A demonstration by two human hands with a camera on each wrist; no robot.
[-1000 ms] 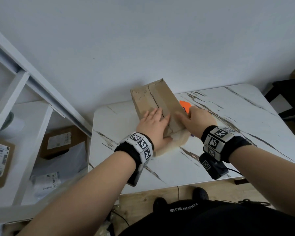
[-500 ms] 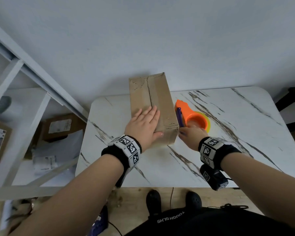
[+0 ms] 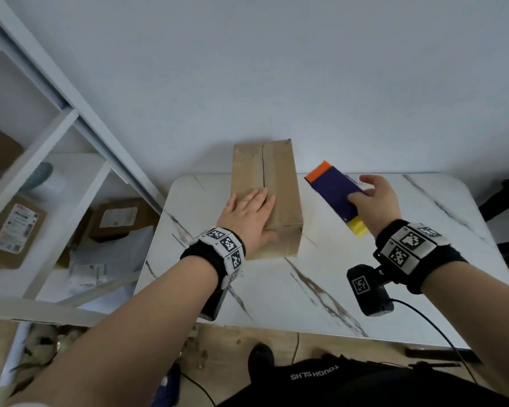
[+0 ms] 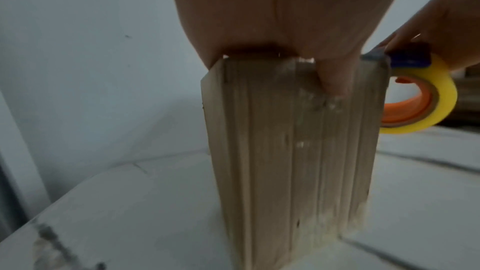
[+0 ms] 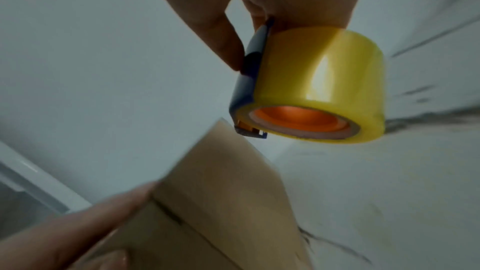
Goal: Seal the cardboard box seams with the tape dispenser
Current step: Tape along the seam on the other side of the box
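A long brown cardboard box (image 3: 274,177) lies on the white marble table (image 3: 306,289), its centre seam running away from me. My left hand (image 3: 249,215) lies flat on the box's near end with straight fingers, the thumb hanging over the near face (image 4: 335,81). My right hand (image 3: 376,201) grips the tape dispenser (image 3: 334,192), purple with an orange tip and a yellow tape roll (image 5: 319,81), held in the air to the right of the box (image 5: 221,182).
A white shelf frame (image 3: 71,118) stands at the left with labelled parcels (image 3: 12,227) and plastic mailers on it. The wall runs close behind the box. A dark chair (image 3: 506,207) sits beyond the table's right edge.
My right hand has lifted the tape dispenser off the table and raised it beside the box. The box has been squared up, and my left hand stays flat on it.
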